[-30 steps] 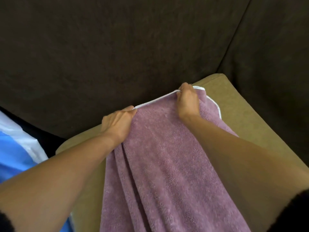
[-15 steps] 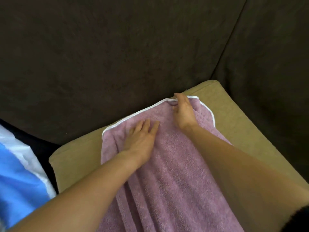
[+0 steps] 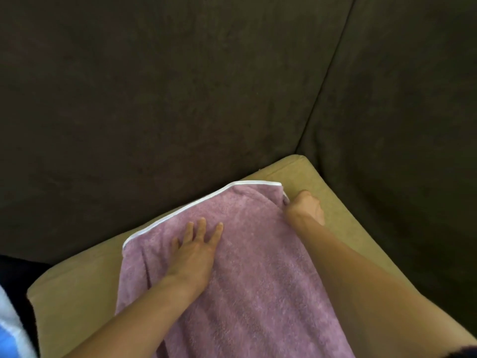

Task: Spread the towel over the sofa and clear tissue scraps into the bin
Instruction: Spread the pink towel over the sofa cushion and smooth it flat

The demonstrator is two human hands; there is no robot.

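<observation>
A mauve terry towel (image 3: 258,267) with a white piped hem (image 3: 180,214) is laid lengthwise over the tan fabric seat cushion (image 3: 77,293) of the sofa. Its far edge is set just short of the dark brown upholstered backrest (image 3: 180,99), and its near end is carried out of view at the bottom. The left hand (image 3: 195,254) is pressed flat on the far-left part of the towel with the fingers straight and slightly spread. It is judged to be placed there so that the cloth is pinned and kept from sliding while the other side is worked. The right hand (image 3: 305,206) is curled at the towel's right edge, just near of the far right corner, beside the dark brown armrest (image 3: 400,125). The hem appears to be pinched there, though the fingertips are hidden behind the knuckles. This hold is probably meant to draw the right side outward, since lengthwise folds are left in the towel and bare cushion is exposed on both sides. The spreading is therefore judged unfinished. No tissue scraps or bin are shown, so that part of the task cannot be assessed. A blue and white object (image 3: 10,339) is cut off at the near left.
</observation>
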